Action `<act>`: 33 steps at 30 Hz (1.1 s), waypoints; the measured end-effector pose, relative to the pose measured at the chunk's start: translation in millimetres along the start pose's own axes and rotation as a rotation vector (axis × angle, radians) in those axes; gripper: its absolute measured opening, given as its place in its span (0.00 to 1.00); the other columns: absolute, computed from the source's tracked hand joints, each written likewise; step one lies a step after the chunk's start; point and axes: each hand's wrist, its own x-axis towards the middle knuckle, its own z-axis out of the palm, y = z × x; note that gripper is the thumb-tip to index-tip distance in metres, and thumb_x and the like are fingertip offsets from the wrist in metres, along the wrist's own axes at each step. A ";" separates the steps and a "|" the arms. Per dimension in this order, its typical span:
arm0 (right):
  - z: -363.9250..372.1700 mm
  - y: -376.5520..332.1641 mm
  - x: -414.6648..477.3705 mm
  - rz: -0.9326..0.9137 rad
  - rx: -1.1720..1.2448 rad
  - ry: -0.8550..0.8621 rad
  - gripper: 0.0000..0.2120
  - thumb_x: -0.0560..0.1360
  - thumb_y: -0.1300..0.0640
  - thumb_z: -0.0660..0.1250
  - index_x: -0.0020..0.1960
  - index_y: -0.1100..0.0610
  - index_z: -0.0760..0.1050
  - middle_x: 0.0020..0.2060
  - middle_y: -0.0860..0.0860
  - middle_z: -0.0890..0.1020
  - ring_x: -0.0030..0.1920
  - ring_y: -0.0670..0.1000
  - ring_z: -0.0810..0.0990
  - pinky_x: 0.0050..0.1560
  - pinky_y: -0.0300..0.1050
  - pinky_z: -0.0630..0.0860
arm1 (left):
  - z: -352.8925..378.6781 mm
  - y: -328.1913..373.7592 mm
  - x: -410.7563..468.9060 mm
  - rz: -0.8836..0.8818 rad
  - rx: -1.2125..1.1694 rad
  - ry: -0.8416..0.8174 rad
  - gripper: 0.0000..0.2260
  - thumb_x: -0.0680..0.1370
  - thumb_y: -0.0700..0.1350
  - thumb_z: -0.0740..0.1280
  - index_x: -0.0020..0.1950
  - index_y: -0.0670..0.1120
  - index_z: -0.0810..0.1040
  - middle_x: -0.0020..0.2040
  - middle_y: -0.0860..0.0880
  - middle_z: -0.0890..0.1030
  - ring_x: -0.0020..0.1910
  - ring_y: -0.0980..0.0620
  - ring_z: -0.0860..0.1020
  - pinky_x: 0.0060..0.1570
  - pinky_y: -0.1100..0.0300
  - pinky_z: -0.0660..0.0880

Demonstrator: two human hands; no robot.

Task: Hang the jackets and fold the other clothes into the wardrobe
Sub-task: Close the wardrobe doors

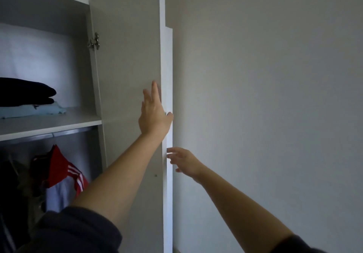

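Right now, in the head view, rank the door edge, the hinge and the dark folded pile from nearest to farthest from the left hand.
1. Door edge: just right of the left hand, with the thumb on it.
2. Hinge: up and to the left, well away from the hand.
3. Dark folded pile: far left, on the shelf.

Open wardrobe at left, plain grey wall [265, 95] at right, with the door's edge between them.

In the grey laminate wardrobe [49, 7], a dark navy folded garment [29, 91] lies on a pale blue folded garment [39, 111], both on the flat grey shelf [59, 124]. Under the shelf runs the metal hanging rail [72, 131], and below it hangs a red jacket with white sleeve stripes [59, 166]. The flat grey door [127, 56] stands right of the shelf. The left hand [154, 115] lies on its inner face by the edge, and the right hand [184, 161] is lower, on the wall side.
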 end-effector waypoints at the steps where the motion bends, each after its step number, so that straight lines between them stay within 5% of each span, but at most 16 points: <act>1: 0.6 2.0 1.3 -0.037 -0.006 -0.039 0.12 0.81 0.62 0.56 0.59 0.55 0.75 0.43 0.51 0.78 0.37 0.42 0.74 0.37 0.30 0.69 | 0.8 -1.6 -0.3 -0.015 0.013 0.005 0.42 0.75 0.44 0.68 0.78 0.56 0.42 0.79 0.44 0.50 0.72 0.41 0.64 0.57 0.47 0.71; 5: 0.6 3.7 6.9 -0.173 -0.017 -0.159 0.20 0.76 0.75 0.48 0.54 0.58 0.73 0.40 0.53 0.77 0.31 0.38 0.74 0.33 0.24 0.67 | -1.1 0.7 -1.5 -0.025 0.093 0.019 0.42 0.75 0.44 0.67 0.78 0.55 0.41 0.78 0.42 0.52 0.66 0.38 0.71 0.52 0.51 0.72; 8: 2.9 9.0 17.1 -0.187 -0.131 -0.198 0.29 0.72 0.77 0.45 0.60 0.60 0.76 0.53 0.48 0.80 0.42 0.32 0.76 0.42 0.22 0.67 | -8.0 -4.1 -5.0 0.001 0.130 0.030 0.42 0.74 0.45 0.67 0.78 0.54 0.40 0.78 0.44 0.54 0.62 0.37 0.74 0.51 0.53 0.72; 11: 17.3 15.6 29.6 -0.152 -0.218 -0.249 0.24 0.75 0.71 0.51 0.63 0.57 0.77 0.59 0.47 0.80 0.39 0.34 0.75 0.38 0.25 0.67 | -24.5 -18.8 -7.2 0.029 0.112 0.022 0.44 0.73 0.45 0.67 0.77 0.55 0.39 0.77 0.45 0.59 0.62 0.37 0.74 0.55 0.51 0.73; 14: 42.4 19.0 35.6 -0.177 -0.266 -0.348 0.14 0.74 0.65 0.60 0.52 0.53 0.80 0.51 0.44 0.82 0.47 0.43 0.78 0.50 0.37 0.75 | -48.6 -32.8 -12.9 0.050 0.021 -0.004 0.45 0.73 0.45 0.68 0.77 0.59 0.38 0.72 0.48 0.68 0.59 0.42 0.76 0.56 0.49 0.76; 17: 69.4 15.0 33.9 -0.205 -0.291 -0.433 0.05 0.75 0.63 0.65 0.47 0.54 0.78 0.45 0.50 0.83 0.45 0.47 0.82 0.50 0.42 0.79 | -79.2 -52.7 -20.5 0.067 -0.108 -0.037 0.43 0.74 0.42 0.68 0.77 0.59 0.41 0.62 0.56 0.76 0.51 0.55 0.78 0.47 0.65 0.75; 20: 101.6 6.4 32.7 -0.232 -0.230 -0.473 0.02 0.74 0.62 0.69 0.46 0.57 0.77 0.43 0.52 0.84 0.42 0.46 0.83 0.48 0.43 0.80 | -114.3 -79.8 -28.4 0.107 -0.200 -0.102 0.41 0.76 0.39 0.67 0.78 0.60 0.44 0.59 0.69 0.71 0.52 0.72 0.72 0.46 0.80 0.68; 25: 169.2 -18.5 35.9 -0.315 -0.169 -0.545 0.03 0.73 0.61 0.71 0.44 0.59 0.77 0.40 0.55 0.83 0.42 0.52 0.83 0.49 0.47 0.81 | -177.8 -133.5 -35.9 0.129 -0.293 -0.165 0.34 0.78 0.36 0.63 0.77 0.57 0.52 0.69 0.60 0.70 0.65 0.65 0.70 0.64 0.63 0.69; 30: 254.4 -51.3 46.1 -0.400 -0.213 -0.571 0.05 0.72 0.63 0.69 0.46 0.57 0.82 0.41 0.54 0.84 0.39 0.48 0.80 0.47 0.44 0.80 | -239.7 -200.7 -34.6 0.020 -0.341 0.004 0.25 0.77 0.35 0.65 0.72 0.50 0.63 0.58 0.55 0.79 0.56 0.60 0.79 0.56 0.63 0.76; 33: 307.4 -74.7 61.4 -0.434 -0.267 -0.547 0.06 0.73 0.64 0.67 0.47 0.58 0.82 0.36 0.47 0.82 0.36 0.40 0.79 0.42 0.31 0.75 | -272.6 -248.0 -22.0 -0.078 -0.259 0.146 0.17 0.76 0.39 0.69 0.62 0.50 0.71 0.50 0.54 0.82 0.48 0.57 0.82 0.53 0.54 0.80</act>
